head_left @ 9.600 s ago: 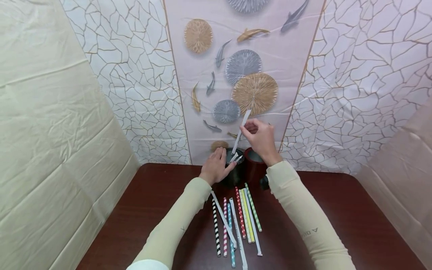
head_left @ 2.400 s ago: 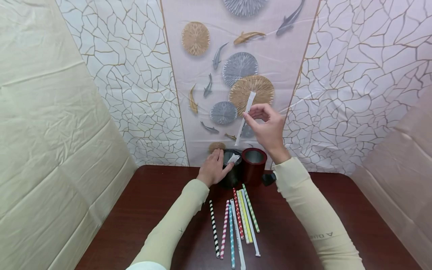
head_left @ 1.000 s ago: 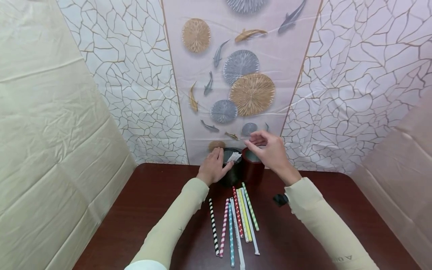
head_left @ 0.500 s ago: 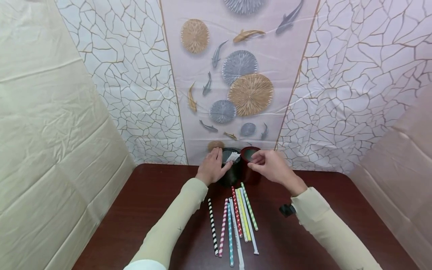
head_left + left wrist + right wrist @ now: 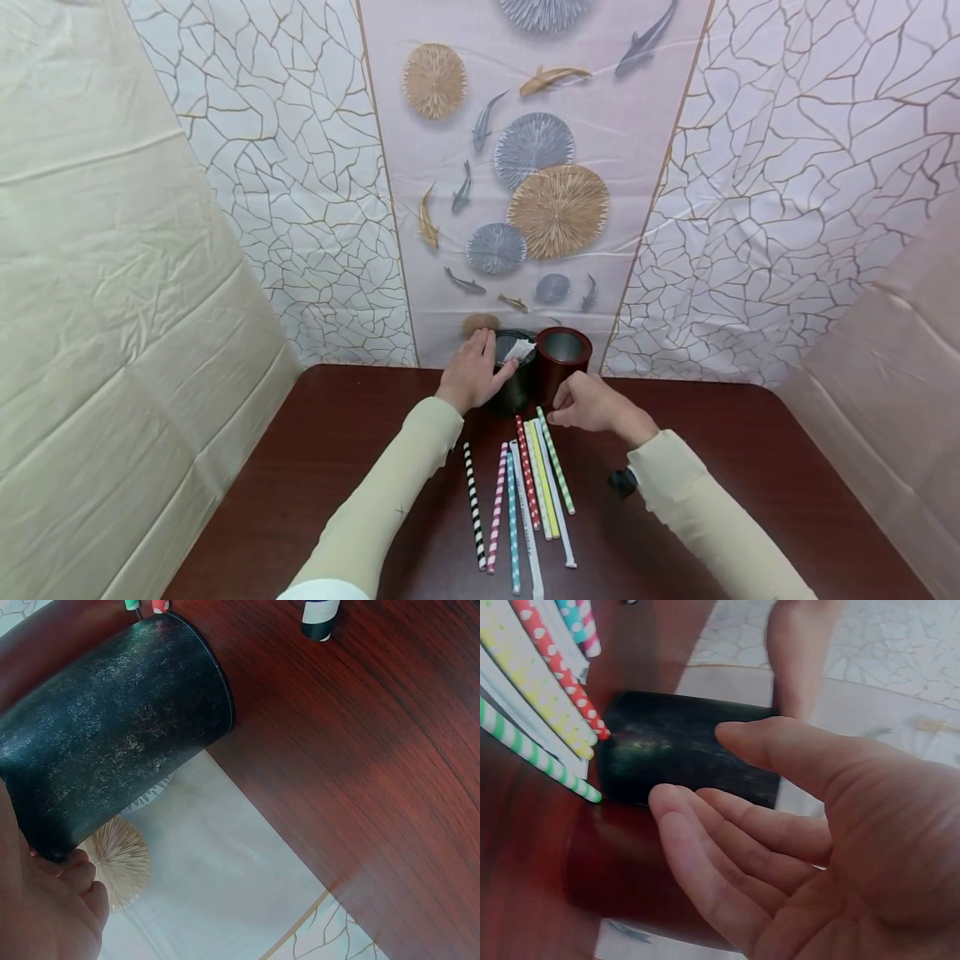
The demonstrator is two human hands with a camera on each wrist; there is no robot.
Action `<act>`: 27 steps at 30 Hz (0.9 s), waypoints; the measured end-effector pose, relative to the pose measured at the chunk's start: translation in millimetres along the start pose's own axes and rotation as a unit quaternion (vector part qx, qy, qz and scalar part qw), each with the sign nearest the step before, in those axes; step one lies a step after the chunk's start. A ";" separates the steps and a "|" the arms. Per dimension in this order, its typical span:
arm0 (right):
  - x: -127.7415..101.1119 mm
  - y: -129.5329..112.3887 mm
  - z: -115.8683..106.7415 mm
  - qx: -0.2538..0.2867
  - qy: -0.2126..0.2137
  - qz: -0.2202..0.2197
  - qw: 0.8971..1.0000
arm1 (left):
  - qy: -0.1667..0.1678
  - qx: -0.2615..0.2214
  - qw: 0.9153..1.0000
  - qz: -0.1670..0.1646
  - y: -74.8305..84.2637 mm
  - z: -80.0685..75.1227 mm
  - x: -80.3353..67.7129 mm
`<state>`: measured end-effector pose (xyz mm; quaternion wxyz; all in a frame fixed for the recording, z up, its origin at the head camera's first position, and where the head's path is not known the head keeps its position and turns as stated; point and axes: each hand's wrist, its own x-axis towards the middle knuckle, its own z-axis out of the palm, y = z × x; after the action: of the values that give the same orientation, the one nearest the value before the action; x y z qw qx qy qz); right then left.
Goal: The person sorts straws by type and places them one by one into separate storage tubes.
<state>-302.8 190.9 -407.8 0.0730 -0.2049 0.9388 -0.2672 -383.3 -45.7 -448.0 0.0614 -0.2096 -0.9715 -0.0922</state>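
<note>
Head view: right sleeve [image 5: 705, 525] lettering is unreadable; black cup [image 5: 513, 385] is unlabelled.

The table [image 5: 750, 467], lower frame, looks like dark red-brown wood, smooth with a soft gloss. The black cup [image 5: 112, 727] has a speckled, slightly rough matt skin; the red cup [image 5: 564, 367] beside it looks smooth and glossy. The straws [image 5: 525, 492] seem printed paper, matt. Creased cloth [image 5: 112, 292] hangs at left.
</note>
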 end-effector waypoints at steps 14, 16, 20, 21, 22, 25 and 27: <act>17.4 14.0 47.0 -0.001 -0.039 0.072 0.997 | -0.004 -0.003 1.000 0.000 0.1 -0.3 -1.9; 19.4 15.6 52.1 0.001 -0.038 0.078 0.996 | -0.005 -0.004 1.000 0.001 0.5 -0.7 -2.2; 22.8 18.8 59.1 -0.001 -0.038 0.082 0.996 | -0.005 -0.006 1.000 0.000 1.0 -1.5 -2.5; 23.6 19.9 60.8 -0.003 -0.038 0.084 0.996 | -0.005 -0.006 1.000 0.000 1.1 -1.7 -2.5; 24.1 20.7 62.1 -0.005 -0.038 0.088 0.995 | -0.005 -0.007 1.000 0.000 1.2 -1.8 -2.5; 25.1 22.9 66.6 -0.018 -0.029 0.098 0.995 | -0.007 -0.009 1.000 -0.002 1.1 -2.1 -2.5; 25.9 24.2 69.9 -0.023 -0.022 0.107 0.994 | -0.006 -0.009 1.000 -0.002 0.7 -2.3 -2.6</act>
<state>-317.4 165.7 -480.6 0.1166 -0.1110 0.9594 -0.2317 -380.4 -46.5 -446.1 0.0535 -0.2092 -0.9713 -0.1001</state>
